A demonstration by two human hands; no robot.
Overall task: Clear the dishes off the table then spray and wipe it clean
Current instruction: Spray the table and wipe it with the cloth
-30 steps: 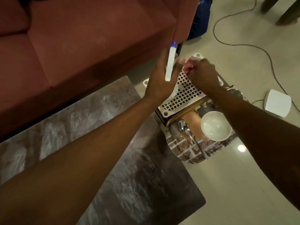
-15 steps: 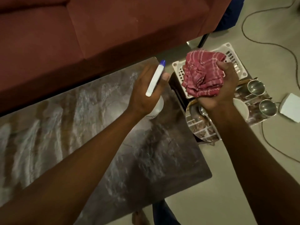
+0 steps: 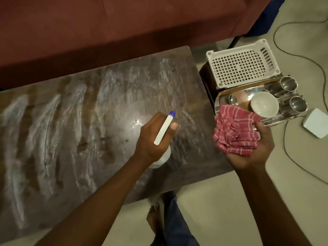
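My left hand (image 3: 151,137) grips a white spray bottle (image 3: 164,129) with a blue nozzle tip, held over the right part of the dark marble-patterned table (image 3: 74,125). My right hand (image 3: 252,150) holds a bunched red checked cloth (image 3: 236,133) just past the table's right edge. To the right stands a steel tray (image 3: 224,96) with a white bowl (image 3: 264,103), a spoon and two steel cups (image 3: 288,84). The tabletop carries no dishes.
A white perforated basket (image 3: 241,65) sits behind the tray on a dark side stand. A red sofa (image 3: 124,23) runs along the table's far side. Cables and a white box (image 3: 316,125) lie on the floor at right. My foot (image 3: 156,217) shows below the table's near edge.
The view has swung left over the table. My right hand lifted the red cloth from the basket and lowered it beside the table's right edge. My left hand brought the bottle over the tabletop.
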